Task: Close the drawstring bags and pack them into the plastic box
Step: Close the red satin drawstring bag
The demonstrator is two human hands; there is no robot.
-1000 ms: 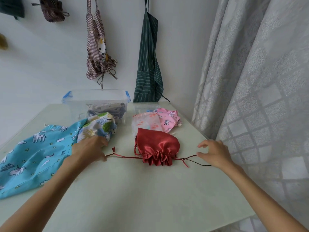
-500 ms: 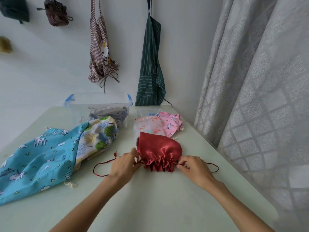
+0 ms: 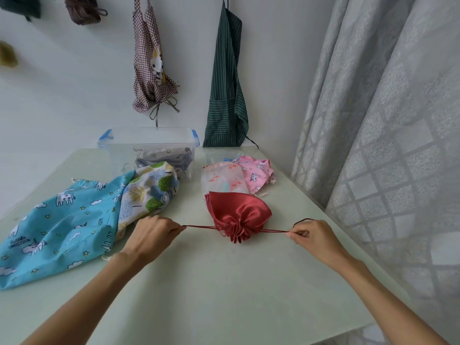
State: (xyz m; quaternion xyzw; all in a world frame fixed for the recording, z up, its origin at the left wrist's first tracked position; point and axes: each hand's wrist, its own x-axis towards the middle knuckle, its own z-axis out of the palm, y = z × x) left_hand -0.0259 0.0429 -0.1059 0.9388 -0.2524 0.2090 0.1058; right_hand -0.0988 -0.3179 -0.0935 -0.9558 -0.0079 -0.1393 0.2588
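Now cinching red satin bag (image 3: 239,215) near tabletop's right edge, left hand (image 3: 151,235) and right hand (image 3: 313,236) pinching drawstrings (image 3: 199,227); next, packing into plastic box (image 3: 149,145).

We only get two bare forearms and two hands in the head view, nothing else of the person. The left hand (image 3: 151,235) sits left of centre in the frame, its forearm running down to the lower left corner. The right hand (image 3: 314,239) is right of centre, its forearm running off toward the lower right corner. No sleeves show anywhere on either arm, so whatever top is worn ends above what we can see. We can't spot any rings, watch, bracelet or gloves on either side. Fingernails look short and plain, though they're too small for us to judge properly.
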